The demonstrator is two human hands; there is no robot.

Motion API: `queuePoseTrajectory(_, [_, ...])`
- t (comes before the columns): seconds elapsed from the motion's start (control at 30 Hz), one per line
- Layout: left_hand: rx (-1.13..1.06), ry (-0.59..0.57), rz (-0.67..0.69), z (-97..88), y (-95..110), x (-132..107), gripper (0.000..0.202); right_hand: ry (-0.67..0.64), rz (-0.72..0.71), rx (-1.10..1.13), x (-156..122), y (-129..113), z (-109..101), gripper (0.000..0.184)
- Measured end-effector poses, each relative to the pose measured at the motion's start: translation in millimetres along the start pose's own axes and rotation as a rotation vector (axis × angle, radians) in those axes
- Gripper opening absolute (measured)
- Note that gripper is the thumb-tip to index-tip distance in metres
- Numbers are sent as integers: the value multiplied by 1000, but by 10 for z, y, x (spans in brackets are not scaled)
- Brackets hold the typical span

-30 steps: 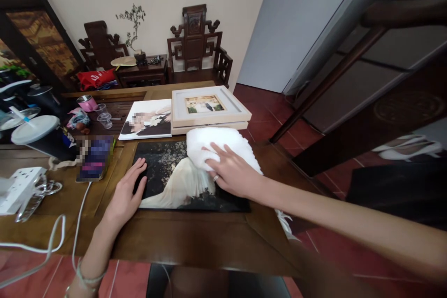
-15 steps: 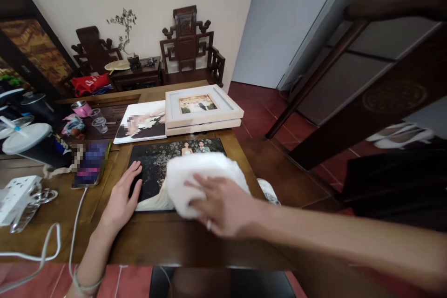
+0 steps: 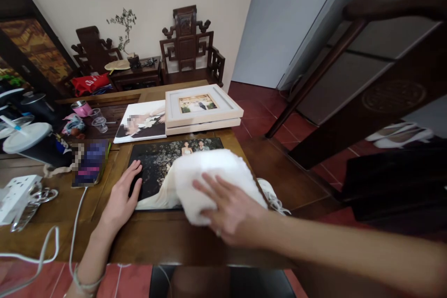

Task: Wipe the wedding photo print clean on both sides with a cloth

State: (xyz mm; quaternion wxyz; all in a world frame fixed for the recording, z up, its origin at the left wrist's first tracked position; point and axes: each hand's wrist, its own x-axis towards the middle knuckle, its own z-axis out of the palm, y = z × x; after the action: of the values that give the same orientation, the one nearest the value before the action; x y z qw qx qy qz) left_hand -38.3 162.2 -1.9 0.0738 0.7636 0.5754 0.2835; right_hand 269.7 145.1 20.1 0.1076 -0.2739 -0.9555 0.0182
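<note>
A dark photo panel [image 3: 153, 163] of a couple in wedding clothes lies flat on the wooden table. My left hand [image 3: 122, 191] rests on its left edge with the fingers stretched out, holding it down. A white fluffy cloth [image 3: 220, 167] covers the panel's lower right part and reaches past its edge. My right hand [image 3: 232, 209] presses on the cloth and holds it, fingers spread across the top. The panel's lower right corner is hidden beneath the cloth.
Behind the panel lie stacked pale frames [image 3: 206, 104] and a white-edged photo print [image 3: 141, 123]. At left are a phone [image 3: 91, 163], a power strip [image 3: 17, 195], a lidded drink cup [image 3: 31, 142] and a white cable [image 3: 75, 223]. Carved chairs [image 3: 186, 46] stand by the wall.
My right hand has slid the white cloth a little to the right, towards the table's edge. My left hand and the panel have stayed in place.
</note>
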Motion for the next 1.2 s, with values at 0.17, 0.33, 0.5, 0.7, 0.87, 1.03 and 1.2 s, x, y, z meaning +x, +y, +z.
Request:
queuePoseTrajectory(0.17, [6,-12,-16,-1,3,7,40,21,-210,86,-86,-292,23,17])
queuePoseTrajectory(0.33, [-1,-27,-30,0,-2,10,42,-122,-174,128,233,224,-123,28])
queuePoseTrajectory(0.5, [-10,-10,-32,-10,6,13,39,-178,-41,-93,575,818,-263,33])
queuePoseTrajectory(0.7, [0,-19,-54,-13,25,25,38,-243,130,-154,683,625,-236,38])
queuePoseTrajectory(0.87, [-5,-5,-65,8,23,25,38,-303,-30,-28,345,-83,-174,28])
queuePoseTrajectory(1.03, [-4,-12,-59,13,9,20,38,-206,-131,80,299,-237,-208,28])
queuePoseTrajectory(1.2, [-10,4,-30,17,-3,9,37,-159,114,71,654,343,-185,31])
